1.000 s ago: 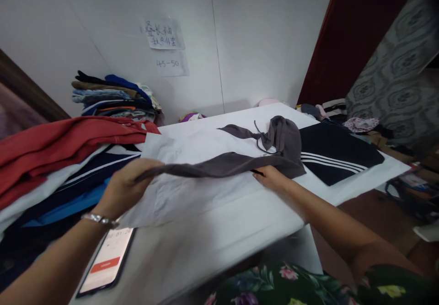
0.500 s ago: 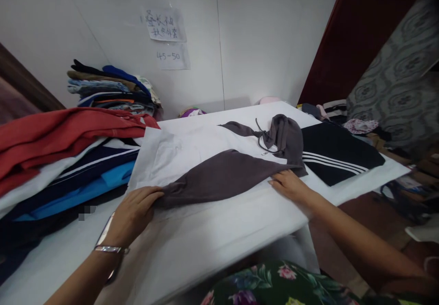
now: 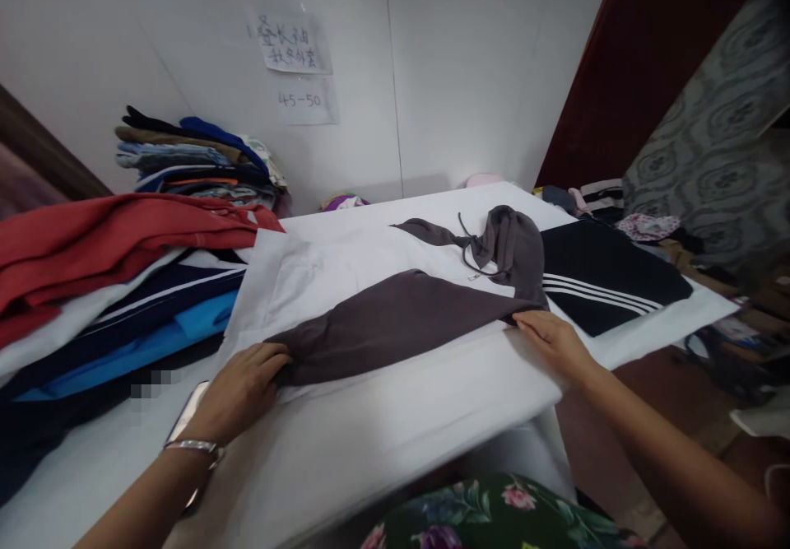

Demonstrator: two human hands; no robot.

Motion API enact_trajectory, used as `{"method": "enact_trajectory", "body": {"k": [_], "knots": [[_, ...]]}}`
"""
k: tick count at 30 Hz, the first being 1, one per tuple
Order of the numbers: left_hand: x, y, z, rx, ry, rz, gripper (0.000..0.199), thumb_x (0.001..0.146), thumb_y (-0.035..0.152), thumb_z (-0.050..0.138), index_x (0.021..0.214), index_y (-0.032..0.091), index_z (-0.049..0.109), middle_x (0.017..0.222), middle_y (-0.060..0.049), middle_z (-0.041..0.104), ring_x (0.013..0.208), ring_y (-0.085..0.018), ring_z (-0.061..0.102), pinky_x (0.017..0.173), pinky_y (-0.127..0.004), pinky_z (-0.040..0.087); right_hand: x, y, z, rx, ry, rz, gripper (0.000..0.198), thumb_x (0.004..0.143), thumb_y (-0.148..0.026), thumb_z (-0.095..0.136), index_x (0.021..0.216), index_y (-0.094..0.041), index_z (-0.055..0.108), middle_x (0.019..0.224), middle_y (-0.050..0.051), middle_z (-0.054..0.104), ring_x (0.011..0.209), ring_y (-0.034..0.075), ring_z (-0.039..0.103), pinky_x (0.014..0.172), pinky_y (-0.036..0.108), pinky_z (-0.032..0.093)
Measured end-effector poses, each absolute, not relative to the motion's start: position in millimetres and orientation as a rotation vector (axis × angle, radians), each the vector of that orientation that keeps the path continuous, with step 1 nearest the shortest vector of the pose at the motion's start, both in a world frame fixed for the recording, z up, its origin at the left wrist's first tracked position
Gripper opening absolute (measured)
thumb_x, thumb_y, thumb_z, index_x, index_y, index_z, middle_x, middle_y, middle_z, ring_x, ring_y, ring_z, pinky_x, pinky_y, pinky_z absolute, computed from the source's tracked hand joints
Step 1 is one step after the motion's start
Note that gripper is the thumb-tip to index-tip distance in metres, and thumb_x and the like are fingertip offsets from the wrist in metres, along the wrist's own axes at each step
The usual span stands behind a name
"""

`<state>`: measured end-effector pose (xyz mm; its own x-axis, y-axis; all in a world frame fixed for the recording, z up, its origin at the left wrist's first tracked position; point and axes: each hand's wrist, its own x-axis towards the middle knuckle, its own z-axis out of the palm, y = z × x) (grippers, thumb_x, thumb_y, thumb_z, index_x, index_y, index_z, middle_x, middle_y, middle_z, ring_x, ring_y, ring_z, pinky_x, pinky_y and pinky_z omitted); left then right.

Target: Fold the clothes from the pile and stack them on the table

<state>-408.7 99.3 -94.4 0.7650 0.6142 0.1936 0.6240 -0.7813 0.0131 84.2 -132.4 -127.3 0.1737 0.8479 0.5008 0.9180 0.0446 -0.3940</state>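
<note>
Sliding outward since half a second ago, our right hand [image 3: 555, 347] is now pinching the near edge of a grey sleeve [image 3: 395, 318] between thumb and fingers. Nearest us, floral clothing [image 3: 487, 516] is running off the bottom edge, and our left hand [image 3: 243, 388] is partly covering a phone [image 3: 187, 411]. That hand's fingers are curling over the sleeve's end; its thumb is hidden, leaving us unable to tell pinching from pressing. Between our hands the sleeve is spreading across the white table [image 3: 432, 413], its near edge sitting slightly lower than before. The garment's white body is blending into the tabletop. Beyond, its grey hood [image 3: 524, 244] is lying bunched, beside a striped black garment [image 3: 617, 277].
</note>
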Motion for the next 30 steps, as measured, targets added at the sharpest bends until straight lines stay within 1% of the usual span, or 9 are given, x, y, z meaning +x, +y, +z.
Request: {"method": "enact_trajectory", "body": {"k": [4, 7, 11, 14, 17, 19, 24, 27, 30], "knots": [[-397.3, 89.6, -69.6, -2.970, -1.241, -0.155, 0.044, 0.063, 0.014, 0.048, 0.101, 0.024, 0.070, 0.114, -0.005, 0.068, 0.107, -0.025, 0.060, 0.096, -0.040, 0.045, 70.6, -120.8, -113.3, -1.578, -1.633, -0.182, 0.022, 0.091, -0.028, 0.052, 0.105, -0.023, 0.069, 0.099, 0.007, 0.071, 0.096, 0.022, 0.065, 0.086, 0.040, 0.054], [-376.6, 87.9, -52.4, -3.075, -1.454, -0.190, 0.039, 0.074, 0.026, 0.050, 0.110, 0.025, 0.066, 0.117, -0.002, 0.067, 0.104, -0.023, 0.062, 0.093, -0.035, 0.048, 60.2, -98.8, -105.7, -1.529, -1.693, -0.161, 0.022, 0.091, -0.028, 0.052, 0.106, -0.022, 0.067, 0.107, 0.008, 0.069, 0.102, 0.021, 0.063, 0.091, 0.040, 0.052], [-325.8, 95.6, -47.1, -3.078, -1.464, -0.478, 0.037, 0.087, 0.045, 0.044, 0.104, 0.021, 0.066, 0.110, -0.004, 0.068, 0.099, -0.021, 0.062, 0.090, -0.033, 0.047, 48.0, -63.1, -105.9, -1.604, -1.813, -0.119, 0.032, 0.094, -0.034, 0.046, 0.117, -0.021, 0.063, 0.124, 0.010, 0.063, 0.118, 0.022, 0.055, 0.103, 0.043, 0.043], [-273.8, 107.0, -53.7, -3.092, -1.359, -0.569, 0.036, 0.090, 0.043, 0.042, 0.103, 0.020, 0.066, 0.109, -0.005, 0.068, 0.102, -0.020, 0.061, 0.093, -0.032, 0.044, 40.7, -42.2, -113.7, -1.781, -1.950, -0.055, 0.045, 0.094, -0.041, 0.044, 0.131, -0.020, 0.055, 0.141, 0.012, 0.049, 0.133, 0.027, 0.041, 0.108, 0.049, 0.034], [-223.0, 120.5, -64.7, -3.039, -1.435, -0.474, 0.038, 0.093, 0.040, 0.038, 0.113, 0.019, 0.063, 0.120, -0.007, 0.065, 0.112, -0.020, 0.057, 0.098, -0.031, 0.041, 36.1, -32.1, -125.1, -2.025, -2.001, 0.012, 0.054, 0.094, -0.049, 0.040, 0.138, -0.020, 0.048, 0.149, 0.014, 0.038, 0.139, 0.031, 0.031, 0.109, 0.053, 0.028], [-197.2, 129.2, -73.3, -2.999, -1.515, -0.387, 0.039, 0.093, 0.040, 0.039, 0.117, 0.019, 0.061, 0.123, -0.008, 0.064, 0.114, -0.021, 0.056, 0.097, -0.032, 0.041, 34.8, -30.6, -131.2, -2.093, -2.015, 0.029, 0.055, 0.095, -0.051, 0.035, 0.139, -0.021, 0.046, 0.151, 0.013, 0.034, 0.140, 0.030, 0.028, 0.110, 0.053, 0.025], [-174.3, 147.4, -92.9, -2.906, -1.675, -0.319, 0.028, 0.090, 0.031, 0.043, 0.099, 0.018, 0.067, 0.107, -0.012, 0.069, 0.101, -0.024, 0.063, 0.084, -0.034, 0.046, 34.6, -32.4, -133.4, -2.120, -2.012, 0.075, 0.058, 0.095, -0.054, 0.030, 0.143, -0.023, 0.041, 0.154, 0.011, 0.028, 0.142, 0.027, 0.024, 0.112, 0.049, 0.021], [-178.2, 153.8, -100.6, -2.837, -1.778, -0.336, 0.030, 0.091, 0.027, 0.037, 0.095, 0.018, 0.066, 0.102, -0.013, 0.070, 0.095, -0.025, 0.065, 0.078, -0.034, 0.046, 34.3, -32.4, -130.5, -2.134, -2.003, 0.129, 0.060, 0.095, -0.055, 0.029, 0.144, -0.023, 0.040, 0.155, 0.010, 0.026, 0.143, 0.027, 0.021, 0.113, 0.048, 0.019], [-182.2, 157.4, -104.8, -2.825, -1.804, -0.376, 0.029, 0.091, 0.029, 0.039, 0.094, 0.020, 0.065, 0.101, -0.011, 0.071, 0.095, -0.025, 0.065, 0.076, -0.034, 0.046, 33.1, -32.5, -127.3, -2.145, -1.979, 0.174, 0.060, 0.095, -0.056, 0.029, 0.144, -0.023, 0.039, 0.156, 0.009, 0.025, 0.143, 0.026, 0.020, 0.113, 0.048, 0.017]]}}
